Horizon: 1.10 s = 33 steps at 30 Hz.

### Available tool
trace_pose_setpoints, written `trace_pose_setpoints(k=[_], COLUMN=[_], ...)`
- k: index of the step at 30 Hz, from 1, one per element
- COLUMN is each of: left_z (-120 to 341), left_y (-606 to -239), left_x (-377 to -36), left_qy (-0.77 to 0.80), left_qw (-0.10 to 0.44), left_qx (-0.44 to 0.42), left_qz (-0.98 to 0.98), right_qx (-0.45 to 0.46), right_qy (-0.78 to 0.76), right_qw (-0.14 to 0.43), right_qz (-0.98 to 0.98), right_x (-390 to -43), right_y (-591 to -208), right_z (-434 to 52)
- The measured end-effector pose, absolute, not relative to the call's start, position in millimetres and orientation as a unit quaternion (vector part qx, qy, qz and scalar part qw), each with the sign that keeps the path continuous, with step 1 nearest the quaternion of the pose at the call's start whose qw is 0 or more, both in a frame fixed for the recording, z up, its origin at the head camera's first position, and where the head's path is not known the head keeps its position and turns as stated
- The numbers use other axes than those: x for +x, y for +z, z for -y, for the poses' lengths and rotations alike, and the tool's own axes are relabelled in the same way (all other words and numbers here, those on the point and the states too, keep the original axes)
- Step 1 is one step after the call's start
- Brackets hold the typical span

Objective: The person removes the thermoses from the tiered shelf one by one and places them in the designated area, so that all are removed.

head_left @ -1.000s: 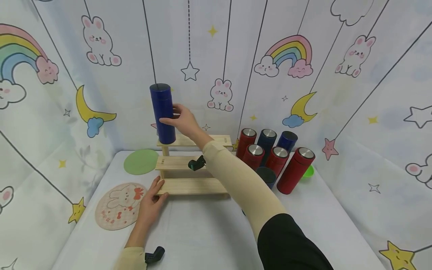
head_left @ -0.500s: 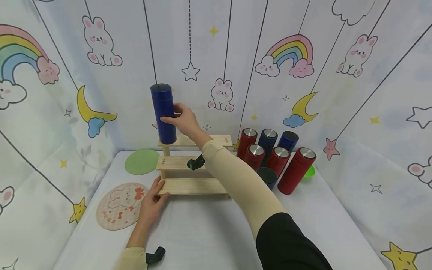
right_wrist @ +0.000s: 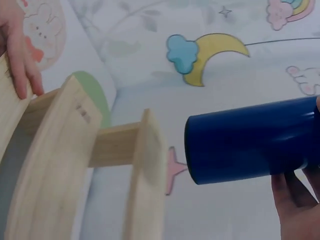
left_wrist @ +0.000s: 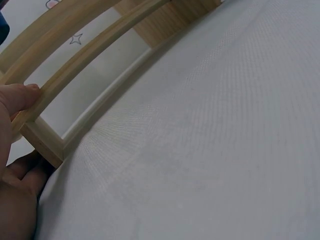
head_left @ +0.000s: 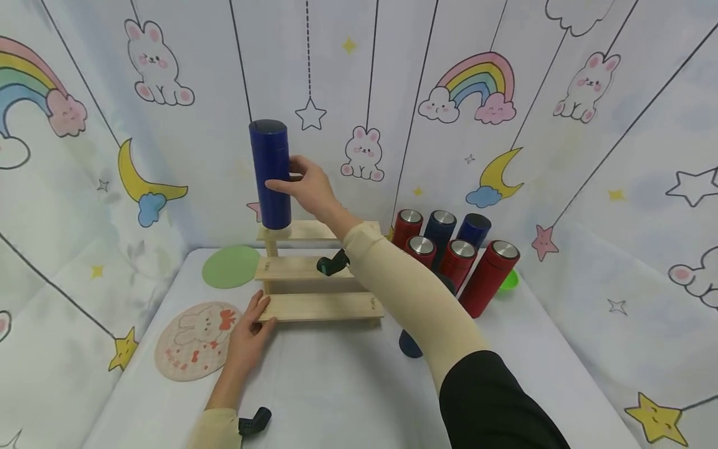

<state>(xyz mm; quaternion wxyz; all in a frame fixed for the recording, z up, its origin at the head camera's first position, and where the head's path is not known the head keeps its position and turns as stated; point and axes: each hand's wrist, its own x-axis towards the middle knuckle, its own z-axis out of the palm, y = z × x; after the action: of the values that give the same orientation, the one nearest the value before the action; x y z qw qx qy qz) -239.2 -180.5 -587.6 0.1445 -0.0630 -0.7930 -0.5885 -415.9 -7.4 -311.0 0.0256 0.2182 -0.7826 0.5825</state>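
My right hand (head_left: 311, 187) holds a blue thermos flask (head_left: 272, 174) upright, thumb on the near side and fingers behind it. In the right wrist view a gap shows between the flask's base (right_wrist: 192, 150) and the top plank (right_wrist: 149, 185) of a three-step wooden rack (head_left: 320, 306). My left hand (head_left: 248, 333) grips the left end of the rack's lowest step. In the left wrist view its thumb (left_wrist: 22, 96) lies on the plank's edge, while the other fingers (left_wrist: 27, 175) reach round the end leg.
At the right stand several red and blue flasks, including a tall red flask (head_left: 489, 279), partly hidden by my right arm. A green bowl (head_left: 509, 280) sits behind them. Left of the rack lie a green round mat (head_left: 230, 267) and a pink bunny mat (head_left: 193, 343). A patterned curtain hangs behind.
The blue flask and my right hand have risen slightly from the top step. My left hand stays on the rack. The head view has shifted a little.
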Motion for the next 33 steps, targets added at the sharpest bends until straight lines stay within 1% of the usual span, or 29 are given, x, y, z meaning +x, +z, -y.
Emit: trace_pose_setpoints(k=[3,7,14,17,23,29,33], left_z=[177.5,177.2,183.4,183.3,179.0,179.1,180.8], left_y=[-584.6,-583.4,-584.5,-585.6,-585.8,-583.4,-584.4], left_x=[-243.2,-241.9,-241.7,-242.6,-243.7,-241.6,-239.4], left_qy=[-0.585,-0.588,-0.585,-0.587,-0.589,-0.581,-0.585], left_qw=[0.151,0.146,0.139,0.135,0.144,0.138,0.139], left_qx=[-0.066,-0.068,-0.045,-0.053,-0.065,-0.057,-0.061], left_qz=[0.794,0.793,0.798,0.797,0.792,0.800,0.797], right_qx=[0.235,0.247,0.249,0.258,0.284,0.274,0.257], right_qy=[0.590,0.598,0.592,0.594,0.611,0.609,0.605], right_qw=[0.027,0.032,0.030,0.033,0.048,0.070,0.081], right_qz=[0.772,0.762,0.766,0.761,0.737,0.741,0.749], right_x=[-412.6,-405.9,-389.1,-376.6,-344.8,-321.2,-310.7], right_y=[-290.4,-268.8,-245.9,-239.9,-233.6,-232.9,-241.7], right_z=[-5.8,-20.0,-42.4,-58.6,-105.6,-149.9,-175.0])
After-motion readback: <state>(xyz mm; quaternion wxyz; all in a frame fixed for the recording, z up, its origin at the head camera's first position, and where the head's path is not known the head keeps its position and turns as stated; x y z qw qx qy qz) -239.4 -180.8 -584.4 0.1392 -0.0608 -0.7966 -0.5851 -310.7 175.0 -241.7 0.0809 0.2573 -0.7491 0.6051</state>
